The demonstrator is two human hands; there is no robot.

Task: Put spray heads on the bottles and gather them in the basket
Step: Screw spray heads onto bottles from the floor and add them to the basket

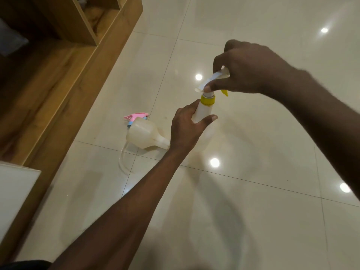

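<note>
A translucent white bottle [204,112] stands upright on the floor, and my left hand [187,129] grips its neck. On the neck sits a white spray head [212,78] with a yellow collar and yellow trigger, which my right hand [247,69] holds from above with curled fingers. A second translucent bottle [144,135] lies on its side to the left, neck pointing right, with no head on it. Behind it lies a pink and blue spray head [134,116], its clear tube [122,158] curving over the floor. No basket is in view.
The floor is glossy cream tile [253,211] with bright light reflections. A wooden shelf unit [68,55] runs along the left side. A white panel [15,191] stands at the lower left corner.
</note>
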